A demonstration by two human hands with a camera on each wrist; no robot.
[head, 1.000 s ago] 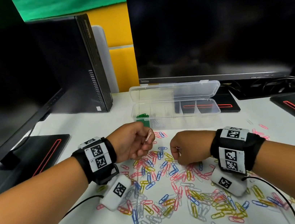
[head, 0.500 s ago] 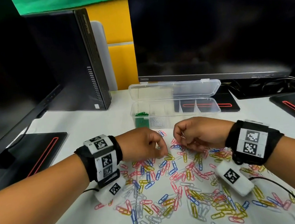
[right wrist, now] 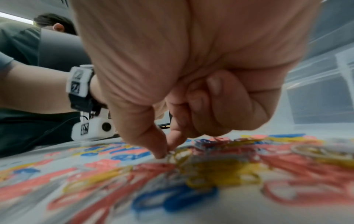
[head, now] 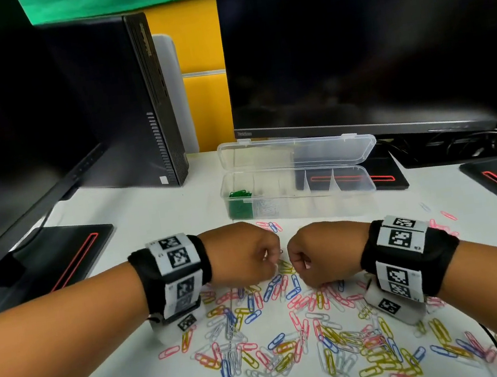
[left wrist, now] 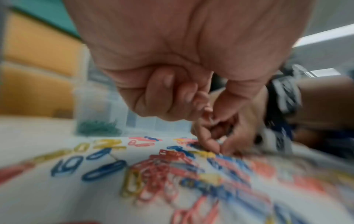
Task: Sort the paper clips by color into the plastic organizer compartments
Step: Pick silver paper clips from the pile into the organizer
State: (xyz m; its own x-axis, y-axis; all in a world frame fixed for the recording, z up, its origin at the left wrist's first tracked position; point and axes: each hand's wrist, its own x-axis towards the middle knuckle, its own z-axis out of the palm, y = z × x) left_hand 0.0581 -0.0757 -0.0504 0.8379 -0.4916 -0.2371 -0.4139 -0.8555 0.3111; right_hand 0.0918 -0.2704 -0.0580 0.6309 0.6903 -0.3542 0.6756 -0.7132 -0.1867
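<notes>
My left hand and right hand hover side by side over the far edge of the clips strewn on the white counter — pink, yellow, blue and white mixed. Both are curled, knuckles up. My right thumb and forefinger pinch down into the yellow tangle; whether the grip has a clip, I cannot tell. My left fingers are tucked in; something small glints at them, too blurred to name. The organizer stands open just beyond, green clips in its left-end compartment, white ones beside.
</notes>
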